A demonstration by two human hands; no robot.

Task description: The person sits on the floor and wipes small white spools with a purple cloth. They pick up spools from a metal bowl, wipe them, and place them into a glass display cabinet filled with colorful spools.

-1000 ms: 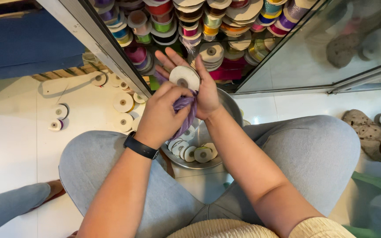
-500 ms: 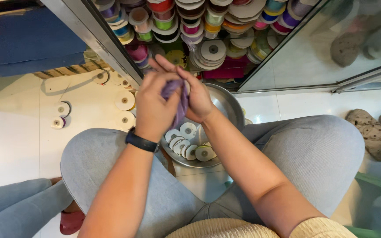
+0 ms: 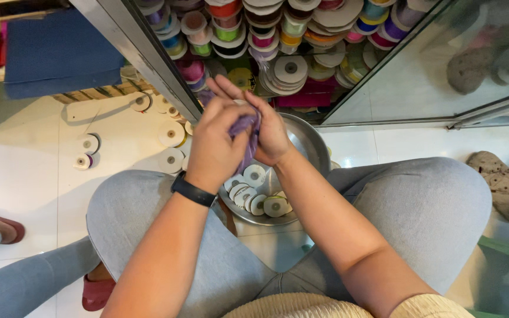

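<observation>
A glass-fronted cabinet (image 3: 384, 65) with a metal frame fills the top of the view, its shelf packed tight with flat round ribbon spools (image 3: 290, 69) in many colours. Below it lies a pale tiled floor (image 3: 25, 171), where a few loose white spools (image 3: 172, 134) are scattered to the left with open tile around them. The person's knees in light grey trousers flank a round, shiny metal bowl (image 3: 310, 141) on the floor, its far rim close to the cabinet's lower edge; several small spools (image 3: 254, 175) lie flat inside. Above the bowl, the left hand (image 3: 216, 144) and right hand (image 3: 269, 132) press together, both closed on a soft purple ribbon (image 3: 248, 132), which hangs roughly vertical between the palms, its lower end pointing down toward the bowl. A dark band circles the left wrist.
</observation>
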